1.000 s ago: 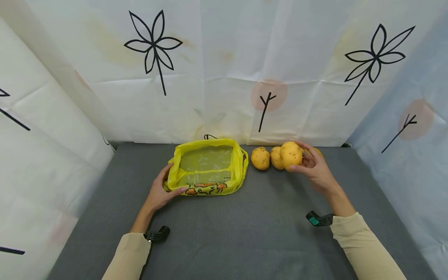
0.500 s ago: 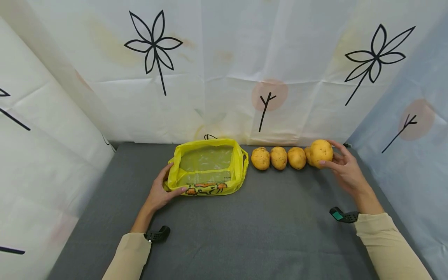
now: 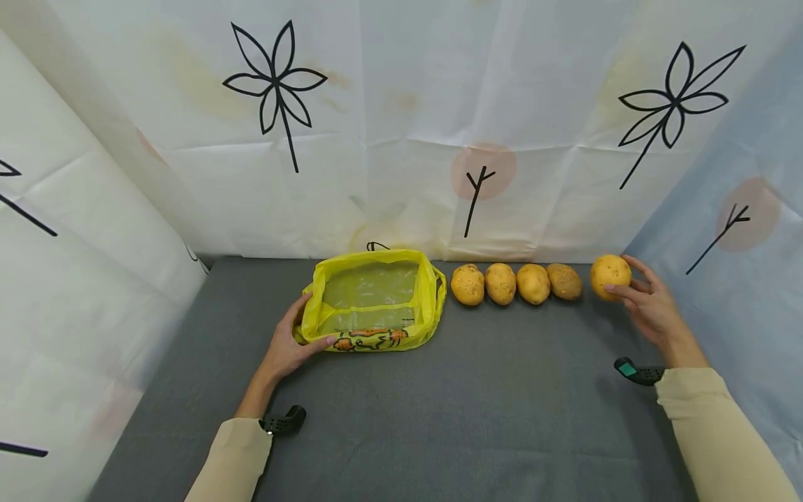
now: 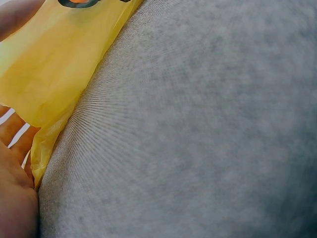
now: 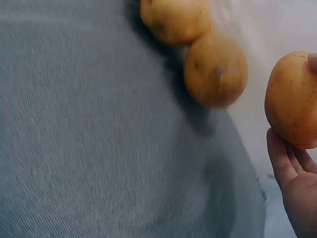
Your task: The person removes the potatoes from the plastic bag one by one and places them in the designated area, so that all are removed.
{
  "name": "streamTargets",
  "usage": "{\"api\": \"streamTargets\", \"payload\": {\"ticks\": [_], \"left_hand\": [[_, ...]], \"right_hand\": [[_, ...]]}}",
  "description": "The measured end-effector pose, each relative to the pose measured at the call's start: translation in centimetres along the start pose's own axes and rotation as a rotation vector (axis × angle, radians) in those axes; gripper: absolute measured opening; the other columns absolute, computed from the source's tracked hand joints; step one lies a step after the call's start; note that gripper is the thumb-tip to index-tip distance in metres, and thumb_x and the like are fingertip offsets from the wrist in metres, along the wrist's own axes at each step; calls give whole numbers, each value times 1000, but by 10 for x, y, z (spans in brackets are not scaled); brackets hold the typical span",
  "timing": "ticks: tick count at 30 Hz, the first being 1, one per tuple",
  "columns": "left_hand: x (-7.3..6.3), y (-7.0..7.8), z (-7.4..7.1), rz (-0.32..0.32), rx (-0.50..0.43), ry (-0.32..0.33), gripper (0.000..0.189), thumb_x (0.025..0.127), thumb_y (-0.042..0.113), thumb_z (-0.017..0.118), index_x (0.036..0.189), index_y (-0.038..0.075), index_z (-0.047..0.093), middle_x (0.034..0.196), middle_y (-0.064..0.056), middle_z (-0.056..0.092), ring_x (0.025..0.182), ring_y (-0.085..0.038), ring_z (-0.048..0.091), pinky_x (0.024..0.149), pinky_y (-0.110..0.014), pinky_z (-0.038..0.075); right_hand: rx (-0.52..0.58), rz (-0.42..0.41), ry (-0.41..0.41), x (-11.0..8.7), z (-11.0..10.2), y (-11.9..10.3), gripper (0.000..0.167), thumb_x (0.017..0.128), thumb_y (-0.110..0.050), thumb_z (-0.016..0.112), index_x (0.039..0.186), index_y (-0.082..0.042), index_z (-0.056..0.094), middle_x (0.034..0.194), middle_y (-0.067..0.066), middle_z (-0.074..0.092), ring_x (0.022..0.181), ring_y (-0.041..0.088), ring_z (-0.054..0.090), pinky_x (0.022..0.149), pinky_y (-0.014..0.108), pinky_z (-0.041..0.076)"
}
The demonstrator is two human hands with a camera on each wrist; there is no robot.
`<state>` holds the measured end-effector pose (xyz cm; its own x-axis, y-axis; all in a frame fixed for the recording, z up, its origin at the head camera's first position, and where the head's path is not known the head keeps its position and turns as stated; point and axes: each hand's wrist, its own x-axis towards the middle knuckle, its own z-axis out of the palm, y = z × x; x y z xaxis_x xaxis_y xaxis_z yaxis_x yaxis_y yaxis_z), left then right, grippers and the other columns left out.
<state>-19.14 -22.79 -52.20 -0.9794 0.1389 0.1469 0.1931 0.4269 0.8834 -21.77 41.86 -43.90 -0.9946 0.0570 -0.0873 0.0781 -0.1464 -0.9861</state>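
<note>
A yellow plastic bag [image 3: 370, 341] with an orange printed drawing lies with its wide mouth facing up. My left hand [image 3: 288, 345] holds its left front corner, thumb on the front and fingers round the side. In the left wrist view, the yellow plastic [image 4: 54, 64] partly covers the fingers. At the right end of the table, my right hand [image 3: 652, 310] grips a potato [image 3: 608, 277] between thumb and fingers. The right wrist view shows this held potato [image 5: 292, 99] raised off the cloth, apart from the other potatoes.
Several potatoes stand in a row right of the bag, from a near one [image 3: 467, 284] to a browner end one [image 3: 564, 282]. A grey cloth [image 3: 439, 418] covers the table. A patterned white curtain [image 3: 401, 174] hangs behind it, with more fabric at both sides.
My right hand has carried its potato rightward, from in front of the row to beyond its right end. The whole row now shows. My left hand and the bag have stayed put.
</note>
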Motion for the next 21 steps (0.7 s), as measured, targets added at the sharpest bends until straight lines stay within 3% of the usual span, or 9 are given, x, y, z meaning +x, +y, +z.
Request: {"api": "streamTargets", "payload": {"ticks": [2, 5, 7, 10, 12, 13, 17, 21], "left_hand": [[0, 0, 0, -5, 2, 0, 99, 84, 22, 84, 162, 12, 24, 153, -17, 40, 122, -29, 50, 95, -34, 43], [0, 0, 1, -12, 10, 4, 99, 84, 23, 84, 162, 13, 24, 153, -17, 40, 122, -29, 49, 96, -41, 42], [0, 0, 1, -14, 15, 7, 99, 83, 24, 84, 162, 13, 25, 152, -18, 40, 122, -30, 49, 97, -47, 41], [0, 0, 2, -10, 12, 12, 99, 83, 25, 84, 162, 14, 25, 154, -18, 38, 126, -32, 46, 99, -53, 39], [0, -1, 2, -9, 13, 16, 99, 83, 25, 84, 162, 14, 26, 156, -18, 37, 128, -34, 45, 101, -55, 37], [0, -1, 2, -7, 11, 17, 99, 83, 25, 84, 162, 14, 26, 157, -18, 36, 129, -34, 44, 101, -56, 37], [0, -2, 2, -11, 16, 17, 99, 83, 25, 84, 162, 15, 26, 156, -17, 37, 128, -33, 45, 100, -55, 38], [0, -2, 2, -19, 19, 11, 99, 83, 25, 84, 162, 14, 25, 151, -18, 41, 121, -31, 48, 96, -50, 41]], "right_hand": [[-36, 29, 22, 3, -4, 2, 84, 96, 3, 67, 161, -32, 27, 158, 17, 24, 108, 2, 54, 85, 15, 49], [-97, 77, 41, 6, -9, 6, 87, 97, -4, 69, 163, -32, 20, 168, 18, 2, 114, 5, 49, 84, 13, 48], [-118, 103, 49, 8, -11, 9, 88, 97, -7, 70, 164, -32, 18, 164, 19, 16, 112, 4, 50, 82, 13, 48], [-136, 124, 58, 10, -14, 12, 89, 96, -11, 72, 164, -31, 18, 141, 4, 44, 102, -1, 53, 80, 13, 48], [-142, 132, 66, 12, -14, 12, 90, 94, -12, 74, 163, -30, 20, 122, -8, 44, 99, -2, 54, 80, 14, 47], [-147, 138, 69, 13, -14, 12, 89, 94, -13, 74, 163, -31, 20, 122, -9, 44, 101, -1, 53, 82, 15, 47], [-180, 153, 74, 18, -12, 13, 87, 95, -16, 74, 163, -32, 22, 154, 10, 30, 112, 4, 47, 85, 16, 44], [-195, 159, 52, 22, -11, 15, 85, 97, -15, 71, 164, -28, 19, 169, 10, -1, 125, 15, 40, 85, 16, 42]]}}
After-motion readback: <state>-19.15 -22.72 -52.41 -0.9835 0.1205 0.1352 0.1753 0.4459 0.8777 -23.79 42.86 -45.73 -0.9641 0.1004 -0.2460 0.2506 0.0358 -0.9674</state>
